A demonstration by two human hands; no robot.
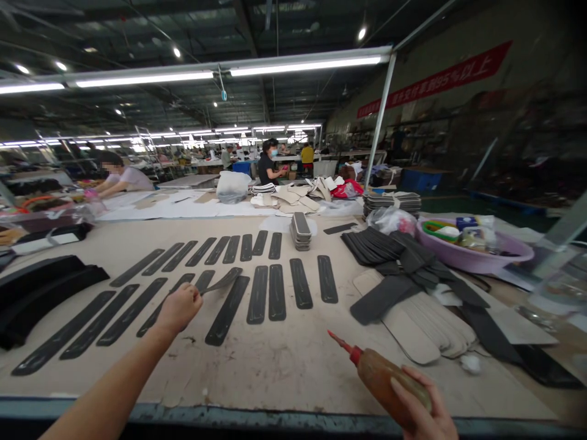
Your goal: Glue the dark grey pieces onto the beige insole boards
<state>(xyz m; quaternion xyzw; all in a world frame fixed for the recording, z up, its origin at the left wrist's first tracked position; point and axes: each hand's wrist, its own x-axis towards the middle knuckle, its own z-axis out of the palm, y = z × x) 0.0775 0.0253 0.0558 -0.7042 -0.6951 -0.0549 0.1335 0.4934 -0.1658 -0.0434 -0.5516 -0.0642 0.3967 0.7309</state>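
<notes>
My left hand [180, 307] is closed on the near end of a dark strip [223, 280], which it holds tilted above the table among two rows of similar strips. Beside it lies a glossy dark strip [228, 310], and further right are more, such as one strip [277, 292] with a wet-looking sheen. My right hand [426, 403] is wrapped round a brownish squeeze bottle [389, 382] with a red nozzle. The nozzle tip points up and left over bare table surface, apart from the strips.
A small stack of grey-topped pieces [301, 231] stands behind the rows. On the right are dark fabric pieces [373, 245], beige panels [408, 324] and a purple basin [481, 260]. Black curved pieces [46, 293] lie at left. Two people work across the table.
</notes>
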